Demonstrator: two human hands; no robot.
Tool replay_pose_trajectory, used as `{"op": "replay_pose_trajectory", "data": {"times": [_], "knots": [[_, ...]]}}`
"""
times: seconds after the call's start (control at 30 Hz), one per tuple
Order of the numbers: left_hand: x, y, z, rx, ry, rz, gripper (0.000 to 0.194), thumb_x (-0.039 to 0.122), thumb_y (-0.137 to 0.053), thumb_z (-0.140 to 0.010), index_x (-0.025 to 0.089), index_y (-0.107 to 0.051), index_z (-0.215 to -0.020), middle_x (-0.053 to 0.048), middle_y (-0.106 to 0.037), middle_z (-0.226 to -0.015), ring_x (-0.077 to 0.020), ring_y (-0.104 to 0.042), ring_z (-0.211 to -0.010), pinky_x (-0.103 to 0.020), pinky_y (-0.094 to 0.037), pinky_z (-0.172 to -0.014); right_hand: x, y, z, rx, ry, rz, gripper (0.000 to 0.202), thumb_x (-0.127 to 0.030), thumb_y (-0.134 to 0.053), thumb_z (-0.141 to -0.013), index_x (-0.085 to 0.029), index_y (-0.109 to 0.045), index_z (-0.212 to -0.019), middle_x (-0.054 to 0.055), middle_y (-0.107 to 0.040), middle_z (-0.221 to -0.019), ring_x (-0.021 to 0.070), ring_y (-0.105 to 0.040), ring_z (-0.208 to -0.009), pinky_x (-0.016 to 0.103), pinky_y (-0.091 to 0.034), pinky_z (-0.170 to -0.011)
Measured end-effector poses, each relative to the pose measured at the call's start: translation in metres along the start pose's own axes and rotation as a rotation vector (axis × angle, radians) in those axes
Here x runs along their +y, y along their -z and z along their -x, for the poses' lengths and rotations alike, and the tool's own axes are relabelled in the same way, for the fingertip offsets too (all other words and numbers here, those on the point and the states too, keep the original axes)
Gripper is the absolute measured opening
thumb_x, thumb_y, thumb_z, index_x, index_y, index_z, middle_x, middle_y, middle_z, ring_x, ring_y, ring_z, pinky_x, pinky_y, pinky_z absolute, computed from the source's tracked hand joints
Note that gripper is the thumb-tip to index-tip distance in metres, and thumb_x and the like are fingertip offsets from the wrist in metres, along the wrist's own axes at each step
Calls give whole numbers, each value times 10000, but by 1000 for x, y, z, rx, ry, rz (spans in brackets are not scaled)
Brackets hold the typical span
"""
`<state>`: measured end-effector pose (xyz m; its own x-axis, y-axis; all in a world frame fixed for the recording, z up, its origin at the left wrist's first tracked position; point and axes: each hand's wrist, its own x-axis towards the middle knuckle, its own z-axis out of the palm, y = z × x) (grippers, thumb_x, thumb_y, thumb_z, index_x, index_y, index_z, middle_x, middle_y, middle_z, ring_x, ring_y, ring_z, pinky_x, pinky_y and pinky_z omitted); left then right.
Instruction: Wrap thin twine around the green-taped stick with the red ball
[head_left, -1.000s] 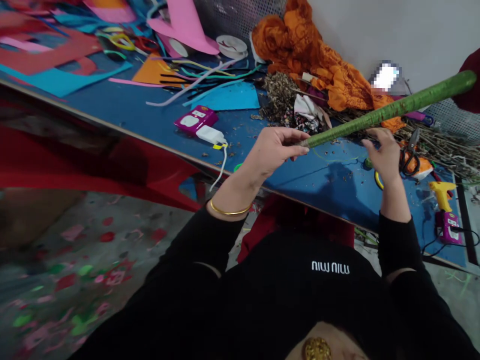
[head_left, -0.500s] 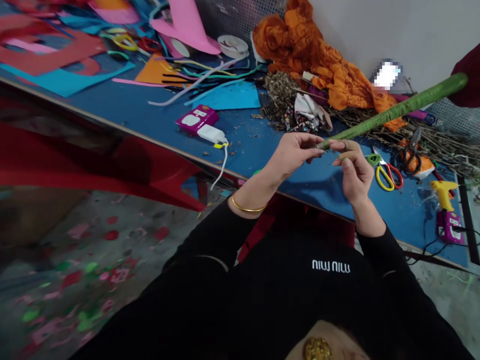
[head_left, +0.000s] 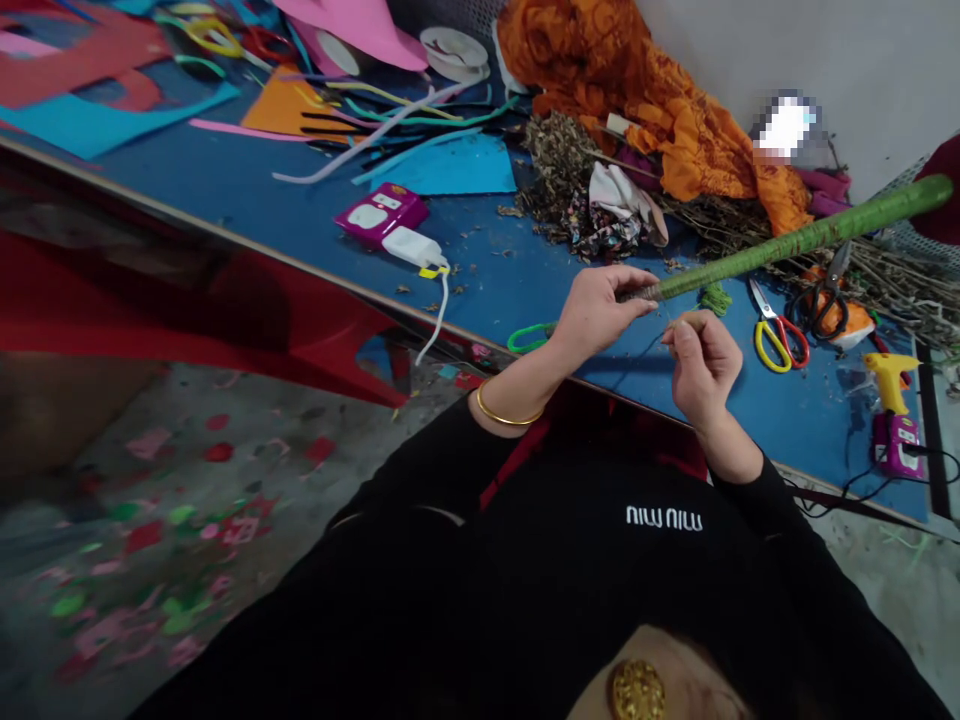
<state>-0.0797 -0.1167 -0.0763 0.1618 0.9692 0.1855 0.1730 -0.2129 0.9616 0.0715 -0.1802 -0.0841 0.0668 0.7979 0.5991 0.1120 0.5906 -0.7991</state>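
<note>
My left hand (head_left: 604, 305) is closed around the near end of a long green stem (head_left: 795, 240), which slants up to the right. At its far end is a dark red piece (head_left: 941, 200), cut off by the view's edge. Just below the stem, my right hand (head_left: 703, 365) is pinched, apart from the stem. A thin thread (head_left: 667, 322) seems to run from its fingertips towards the stem end; it is too fine to see clearly. A small bundle of green string (head_left: 715, 298) lies on the table behind my right hand.
On the blue table (head_left: 285, 225) are red-and-yellow-handled scissors (head_left: 780, 335), black scissors (head_left: 829, 290), a yellow glue gun (head_left: 891, 380), a purple power socket (head_left: 382, 215), dry twigs (head_left: 559, 165) and orange cloth (head_left: 675, 130). Green scissor handles (head_left: 529, 338) lie by my left wrist.
My right hand has moved down and away from the stem end, its fingers now pinched. My left hand keeps its hold. More of the green string and green handles shows.
</note>
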Motion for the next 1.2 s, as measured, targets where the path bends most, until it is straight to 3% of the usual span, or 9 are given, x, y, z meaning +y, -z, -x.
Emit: {"op": "replay_pose_trajectory", "data": {"times": [0.1, 0.2, 0.33, 0.57, 0.77, 0.87, 1.0, 1.2], "knots": [[-1, -1, 2, -12, -4, -145, 287, 147, -784, -781, 149, -844, -1062, -68, -855, -1040, -232, -776, -970, -340, -584, -915, -5, -1, 3, -43, 51, 22, 284, -348, -608, -1062, -218, -659, -815, -13, -627, -739, 102, -588, -676, 266, -499, -654], [5, 0, 5, -2, -16, -312, 290, 162, -756, -819, 195, -850, -1091, -47, -858, -1071, -255, -781, -1005, -355, -573, -915, -11, 2, -8, -91, 28, -17, 301, -388, -598, -1071, -219, -667, -832, -28, -607, -695, 85, -563, -592, 255, -503, -605], [15, 2, 11, 6, -27, -494, 255, 210, -745, -875, 249, -854, -1103, -26, -859, -1067, -278, -784, -1022, -355, -568, -882, -16, 8, -39, -121, 13, -10, 362, -493, -606, -1056, -219, -673, -829, -26, -632, -681, 108, -666, -663, 296, -609, -733], [16, 1, 19, -41, 0, -620, 330, 214, -715, -902, 265, -830, -1207, -40, -841, -1195, -313, -766, -1152, -387, -568, -959, 7, 5, -77, -117, -107, 25, 448, -667, -659, -963, -227, -719, -899, -9, -713, -786, 138, -751, -801, 323, -661, -805], [11, -1, 24, -50, -91, -704, 337, 258, -663, -918, 240, -826, -1212, -107, -837, -1130, -352, -768, -1069, -422, -565, -860, 23, -7, -89, -137, -243, 58, 399, -608, -712, -949, -214, -705, -885, 24, -719, -815, 186, -774, -912, 337, -664, -791], [10, -1, 28, -34, -165, -755, 352, 227, -591, -940, 222, -804, -1222, -108, -835, -1097, -324, -766, -1024, -393, -548, -815, 33, -8, -94, -156, -278, 55, 358, -544, -726, -956, -200, -697, -865, 16, -709, -791, 165, -766, -874, 304, -647, -771], [8, -2, 34, -10, -233, -791, 475, 166, -564, -928, 214, -713, -1376, -99, -828, -1093, -300, -764, -985, -375, -529, -802, 41, -7, -97, -161, -332, 47, 288, -439, -724, -974, -188, -690, -837, -2, -695, -753, 114, -734, -766, 259, -626, -739], [2, -2, 32, -44, -355, -869, 400, 178, -465, -1016, 195, -787, -1252, -115, -824, -1036, -285, -754, -927, -381, -510, -783, 42, -10, -94, -168, -364, 18, 282, -414, -749, -953, -187, -683, -800, -21, -679, -715, 85, -701, -677, 222, -609, -688]]}}
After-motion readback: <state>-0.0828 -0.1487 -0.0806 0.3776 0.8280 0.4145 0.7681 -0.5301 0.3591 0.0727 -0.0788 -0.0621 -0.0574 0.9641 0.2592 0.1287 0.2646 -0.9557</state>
